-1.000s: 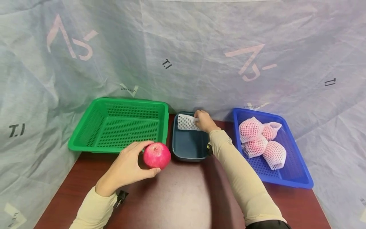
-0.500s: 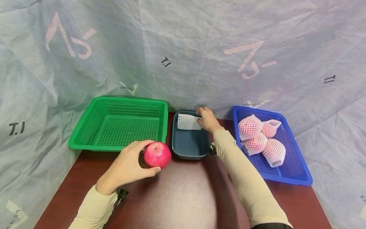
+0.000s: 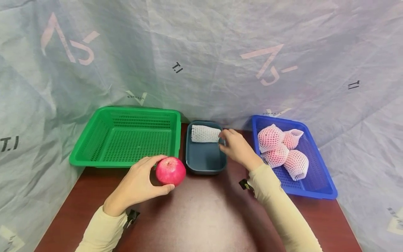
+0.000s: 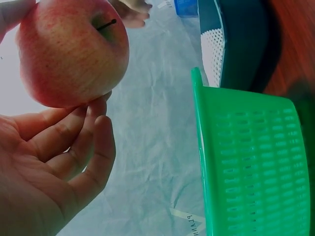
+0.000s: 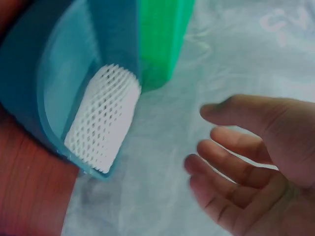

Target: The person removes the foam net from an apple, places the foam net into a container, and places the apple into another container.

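My left hand holds a red apple between thumb and fingers, above the table in front of the green basket. In the left wrist view the apple shows its stem, with fingertips against its underside. A white foam net sleeve lies flat at the back of the dark blue-grey bin. Over that bin's right edge is my right hand, fingers loosely bent and nothing between them. The right wrist view shows this hand apart from the net sleeve.
A green basket stands on the left of the brown table. To the right, a blue basket contains several apples in foam nets. A grey fabric sheet hangs behind the containers.
My right hand has let go of the net sleeve in the bin and drawn back toward me and to the right. The left hand still holds the apple, nearly unmoved.
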### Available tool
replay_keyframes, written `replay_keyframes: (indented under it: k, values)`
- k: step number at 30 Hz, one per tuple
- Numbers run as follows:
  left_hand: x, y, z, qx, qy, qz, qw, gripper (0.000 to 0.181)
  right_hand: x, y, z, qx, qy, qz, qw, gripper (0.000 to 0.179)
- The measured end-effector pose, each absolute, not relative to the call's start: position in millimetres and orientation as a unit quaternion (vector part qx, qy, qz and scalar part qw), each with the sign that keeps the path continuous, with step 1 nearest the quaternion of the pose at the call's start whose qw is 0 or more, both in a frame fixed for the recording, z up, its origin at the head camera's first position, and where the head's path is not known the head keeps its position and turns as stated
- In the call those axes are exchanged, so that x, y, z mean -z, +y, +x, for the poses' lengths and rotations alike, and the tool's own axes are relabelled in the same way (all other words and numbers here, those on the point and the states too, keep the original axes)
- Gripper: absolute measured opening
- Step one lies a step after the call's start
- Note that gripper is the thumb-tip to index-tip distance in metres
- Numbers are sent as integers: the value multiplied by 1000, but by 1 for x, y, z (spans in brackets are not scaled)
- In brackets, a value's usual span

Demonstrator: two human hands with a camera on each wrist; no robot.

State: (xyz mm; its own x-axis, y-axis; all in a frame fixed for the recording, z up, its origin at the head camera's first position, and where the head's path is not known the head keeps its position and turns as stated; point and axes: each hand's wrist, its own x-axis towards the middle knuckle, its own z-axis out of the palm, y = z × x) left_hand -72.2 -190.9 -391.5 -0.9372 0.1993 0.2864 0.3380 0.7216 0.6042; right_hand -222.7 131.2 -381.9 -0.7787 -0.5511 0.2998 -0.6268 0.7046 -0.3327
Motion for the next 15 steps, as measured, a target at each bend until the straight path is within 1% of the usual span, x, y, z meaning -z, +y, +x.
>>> replay_keyframes:
  k: [4, 7, 11, 15]
  values:
    - [393, -190, -72, 342, -923, -146, 99, 78, 381, 140, -192, -198, -921, 321, 91, 32]
    - [393, -190, -72, 342, -924, -143, 96, 79, 380, 146, -175, -188, -920, 325, 110, 31]
    - [393, -188, -73, 341, -924, -143, 96, 80, 375, 152, -159, -191, -912, 335, 138, 29]
    - [392, -188, -74, 339, -925, -144, 97, 80, 373, 156, -151, -195, -911, 333, 143, 28]
